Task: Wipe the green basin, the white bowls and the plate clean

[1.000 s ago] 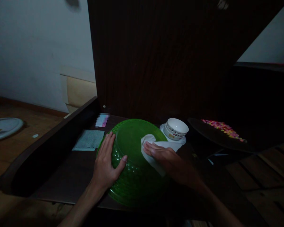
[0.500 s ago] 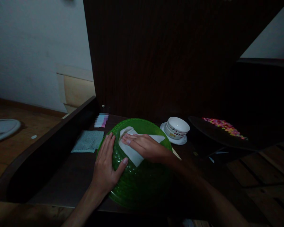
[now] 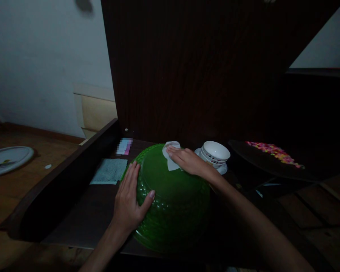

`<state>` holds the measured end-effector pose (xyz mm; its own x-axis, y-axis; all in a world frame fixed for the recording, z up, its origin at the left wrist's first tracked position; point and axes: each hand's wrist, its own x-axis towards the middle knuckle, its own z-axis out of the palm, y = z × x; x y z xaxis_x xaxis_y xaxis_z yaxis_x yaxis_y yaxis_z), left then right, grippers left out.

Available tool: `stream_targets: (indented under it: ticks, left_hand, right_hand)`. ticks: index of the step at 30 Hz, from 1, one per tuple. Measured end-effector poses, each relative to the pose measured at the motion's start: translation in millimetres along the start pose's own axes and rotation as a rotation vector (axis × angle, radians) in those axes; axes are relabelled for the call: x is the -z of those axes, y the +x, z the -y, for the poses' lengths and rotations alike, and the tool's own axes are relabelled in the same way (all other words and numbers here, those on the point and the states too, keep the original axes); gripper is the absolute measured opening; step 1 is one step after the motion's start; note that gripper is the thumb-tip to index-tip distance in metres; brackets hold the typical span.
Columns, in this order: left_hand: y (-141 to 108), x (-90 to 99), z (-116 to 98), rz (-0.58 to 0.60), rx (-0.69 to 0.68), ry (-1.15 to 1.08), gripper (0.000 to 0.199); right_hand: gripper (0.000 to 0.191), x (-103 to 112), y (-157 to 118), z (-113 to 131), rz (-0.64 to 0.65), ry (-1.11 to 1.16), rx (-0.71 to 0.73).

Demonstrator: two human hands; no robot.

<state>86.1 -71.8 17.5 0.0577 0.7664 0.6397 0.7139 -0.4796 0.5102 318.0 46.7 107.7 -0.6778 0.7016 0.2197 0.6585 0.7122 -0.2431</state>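
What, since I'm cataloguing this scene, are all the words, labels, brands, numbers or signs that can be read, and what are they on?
No readable text anywhere.
Small slip: pixelated, unreadable.
Stacked bowls: side markings too small to tell whether they are lettering.
Green basin: no lettering visible.

A glossy green basin with textured sides sits upside down on the dark wooden tabletop, flat base facing up; a thin white cloth covers its far edge.
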Motion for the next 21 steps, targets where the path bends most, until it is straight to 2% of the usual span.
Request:
stream_targets:
  ticks: [3,6,9,11,13,16,21]
  left_hand:
    - [0,-0.4,0,0.002,0.007,-0.002,0.078]
    - [0,-0.7,0,-0.001,0.014,-0.006,0.078]
    - [-1,-1.2,1,0.004,0.020,-0.013,0.078]
    - [-2,-1.8,2,0.007,0.028,-0.026,0.074]
    - [-4,-2.8,3,0.004,0.033,-0.044,0.070]
    - [-4,-4.3,5,0.000,0.028,-0.058,0.068]
    - [-5,-5.9,5,-0.003,0.019,-0.050,0.067]
  right_hand:
    - [0.042,-1,-31,1,-0.053,0.054,-0.005]
    - [0.043,-1,-65,13,-0.039,0.105,-0.009]
    - [0.043,4,-91,38,-0.001,0.174,0.032]
    - [0.043,9,-100,59,0.044,0.222,0.037]
    - [0.043,12,-98,78,0.041,0.252,0.041]
    - [0.043,12,-81,92,0.085,0.278,0.141]
    - [0.045,-10,-40,87,0.129,0.179,0.340]
